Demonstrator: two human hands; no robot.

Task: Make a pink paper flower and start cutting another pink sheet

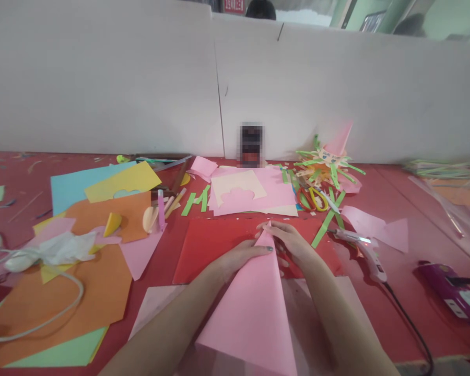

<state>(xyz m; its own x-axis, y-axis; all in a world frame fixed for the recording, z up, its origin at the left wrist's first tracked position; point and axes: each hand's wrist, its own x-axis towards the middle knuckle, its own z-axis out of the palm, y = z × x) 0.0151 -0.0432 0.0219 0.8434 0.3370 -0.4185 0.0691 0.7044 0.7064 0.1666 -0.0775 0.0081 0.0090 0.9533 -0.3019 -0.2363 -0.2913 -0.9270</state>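
Observation:
A sheet of pink paper (250, 308) is rolled into a long cone, its narrow tip pointing away from me and its wide end toward me. My left hand (246, 256) is closed on the cone's left side near the tip, thumb lying along the paper. At the tip, the fingers of my right hand (288, 237) pinch the paper from the right; some of them are hidden behind it. Under both hands lies a red board (215, 240), with a pale pink sheet (160, 303) nearer to me.
On the right lie a glue gun (362, 243) with a cord, scissors (313, 198) and a purple power strip (454, 292). A paper figure with a pink cone hat (339, 143) stands behind. Coloured paper (97, 292) and a white cable (78, 292) cover the left. A white partition (141, 78) closes the back.

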